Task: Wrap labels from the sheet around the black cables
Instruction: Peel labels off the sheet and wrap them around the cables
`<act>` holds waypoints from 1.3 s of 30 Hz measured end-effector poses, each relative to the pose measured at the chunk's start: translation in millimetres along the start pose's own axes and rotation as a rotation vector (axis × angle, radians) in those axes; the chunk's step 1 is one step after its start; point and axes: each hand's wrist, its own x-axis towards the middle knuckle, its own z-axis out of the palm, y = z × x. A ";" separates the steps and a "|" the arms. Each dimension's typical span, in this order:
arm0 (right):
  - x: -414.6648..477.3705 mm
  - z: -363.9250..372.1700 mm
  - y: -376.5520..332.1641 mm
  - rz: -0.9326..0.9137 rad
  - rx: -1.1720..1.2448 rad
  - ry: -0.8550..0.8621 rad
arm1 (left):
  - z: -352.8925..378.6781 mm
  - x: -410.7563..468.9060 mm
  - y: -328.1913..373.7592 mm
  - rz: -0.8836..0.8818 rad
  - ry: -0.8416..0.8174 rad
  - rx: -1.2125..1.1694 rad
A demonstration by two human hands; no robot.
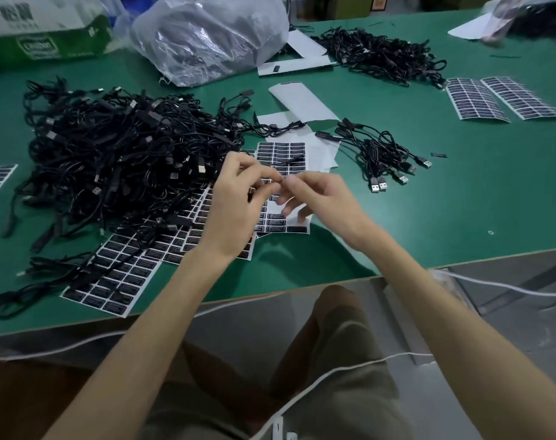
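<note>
Presently both hands are raised just above the partly used label sheet (283,154), working one thin black cable (291,161) between them. The left hand (238,201) has its fingers curled and pinches the cable near its end. The right hand (318,198) meets it with thumb and forefinger pressed on the same spot, its other fingers loosely spread below. Whether a label is already round the cable cannot be told; the pinch hides it.

Work done, as judged: a small bundle of cables (381,154) lies apart on the right of the green table (460,201), plugs roughly aligned, and several seem to carry a flat black tab. The sheet under the hands shows bare white backing along its lower part, and blank backing sheets (302,100) lie beyond it.

Work left, as judged: the large heap of cables (121,160) on the left far outweighs the bundle. Full label sheets (111,281) lie partly under the heap, and more sheets (499,96) lie at far right. A further cable pile (387,55) lies at the back; its state cannot be told. The task stands at an early stage.
</note>
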 end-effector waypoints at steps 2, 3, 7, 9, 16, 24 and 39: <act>1.2 9.1 3.3 0.021 0.067 0.004 | 3.4 -2.2 -0.9 0.010 -0.040 0.006; 2.5 9.9 5.4 0.029 0.087 0.022 | 5.0 -4.1 -1.8 0.019 -0.061 0.008; 4.7 6.2 14.1 0.016 0.105 0.020 | 3.1 -12.3 -6.6 -0.007 -0.121 0.004; 3.7 6.4 20.4 0.029 0.102 0.081 | -2.6 -15.0 -11.3 -0.037 -0.146 0.016; 5.4 -4.0 27.6 0.108 0.514 0.306 | -34.2 -16.9 -39.4 -0.159 -0.230 0.086; 6.1 -3.7 29.8 0.110 0.571 0.345 | -46.6 -15.9 -50.7 -0.361 -0.132 -0.176; 5.6 0.4 29.4 0.084 0.422 0.325 | -50.4 -7.0 -51.5 -0.916 0.340 -1.146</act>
